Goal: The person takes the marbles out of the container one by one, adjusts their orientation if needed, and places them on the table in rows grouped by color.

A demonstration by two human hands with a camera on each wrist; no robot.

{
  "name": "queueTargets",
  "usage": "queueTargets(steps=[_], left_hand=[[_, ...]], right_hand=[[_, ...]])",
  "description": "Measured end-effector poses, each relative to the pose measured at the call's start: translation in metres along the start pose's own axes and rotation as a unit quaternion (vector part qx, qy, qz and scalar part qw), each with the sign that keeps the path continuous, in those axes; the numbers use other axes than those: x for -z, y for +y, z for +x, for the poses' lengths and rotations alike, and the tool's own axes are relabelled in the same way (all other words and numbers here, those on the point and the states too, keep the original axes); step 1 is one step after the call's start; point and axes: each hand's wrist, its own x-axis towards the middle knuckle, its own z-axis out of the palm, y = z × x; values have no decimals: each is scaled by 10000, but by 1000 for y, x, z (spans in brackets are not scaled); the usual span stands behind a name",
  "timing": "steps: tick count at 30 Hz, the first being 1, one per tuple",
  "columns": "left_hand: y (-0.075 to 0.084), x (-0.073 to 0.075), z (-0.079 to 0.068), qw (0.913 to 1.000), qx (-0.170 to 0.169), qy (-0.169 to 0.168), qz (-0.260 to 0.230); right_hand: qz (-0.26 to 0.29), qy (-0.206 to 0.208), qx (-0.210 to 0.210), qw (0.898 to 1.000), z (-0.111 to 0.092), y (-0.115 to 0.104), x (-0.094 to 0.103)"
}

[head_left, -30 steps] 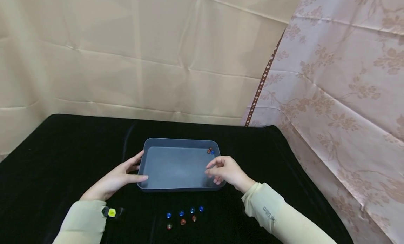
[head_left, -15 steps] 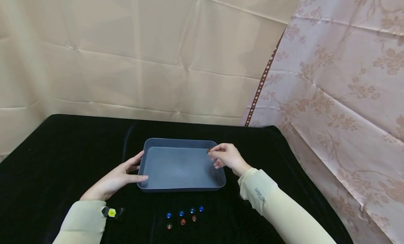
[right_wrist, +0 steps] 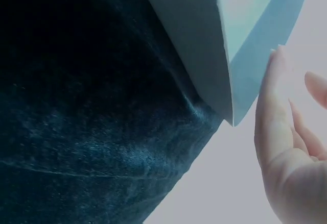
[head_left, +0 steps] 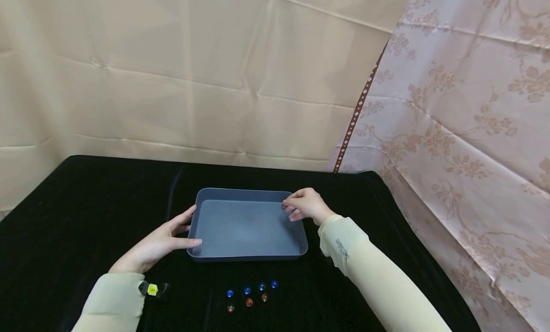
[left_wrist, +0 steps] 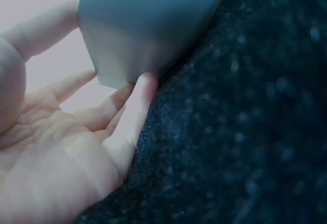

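Note:
A grey-blue rectangular tray (head_left: 240, 229) lies on the black cloth. My left hand (head_left: 156, 241) grips its left side, the thumb over the rim and the other fingers against the outside wall. In the left wrist view, fingertips (left_wrist: 148, 81) press low on the tray's wall (left_wrist: 145, 35). My right hand (head_left: 307, 205) reaches over the tray's far right corner, thumb and index finger bent down close together. An orange-brown glass marble (head_left: 283, 207) shows right at those fingertips; I cannot tell whether they pinch it. The right hand hides the rest of that corner.
In front of the tray, several marbles sit in two rows: blue ones such as the blue marble (head_left: 247, 290) behind, and reddish ones such as the reddish marble (head_left: 249, 302) nearer. A beige curtain (head_left: 193, 83) hangs behind the table; a floral one (head_left: 464, 107) hangs at the right.
My right hand has moved from the tray's near right part to its far right corner and now covers most of the marbles there. The left hand and the tray have stayed put.

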Motion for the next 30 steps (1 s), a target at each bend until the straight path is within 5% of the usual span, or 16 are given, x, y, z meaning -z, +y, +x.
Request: queueTargets(steps=[18, 30], left_hand=[[-1, 2, -1, 10000, -25, -14, -6], [0, 1, -1, 10000, -4, 43, 48]], right_hand=[[-905, 222, -536, 9942, 19, -15, -11], [-1824, 482, -750, 9792, 29, -13, -21]])
